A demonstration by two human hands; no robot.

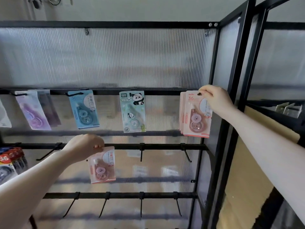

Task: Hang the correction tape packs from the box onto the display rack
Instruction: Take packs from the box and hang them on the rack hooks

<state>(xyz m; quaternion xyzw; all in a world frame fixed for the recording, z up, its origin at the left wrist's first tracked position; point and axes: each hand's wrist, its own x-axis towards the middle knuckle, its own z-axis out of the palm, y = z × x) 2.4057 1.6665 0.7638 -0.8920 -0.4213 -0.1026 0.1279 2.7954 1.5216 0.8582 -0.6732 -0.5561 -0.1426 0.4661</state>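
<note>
A black metal display rack [165, 147] with ribbed translucent back panels stands in front of me, its horizontal bars carrying rows of slim black peg hooks [141, 152]. Along the upper bar hang, from left to right, purple swirl-printed card packs [33, 111], a blue correction tape pack [84, 109], a pale green panda-printed correction tape pack [132, 111] and a small stack of pink correction tape packs [194, 114] at the right end. On the middle bar one more pink correction tape pack [102, 165] hangs near the centre, red and black packs marked 36 [9, 162] sit at the far left, and the hooks of the lowest bar [115, 195] are bare.
</note>
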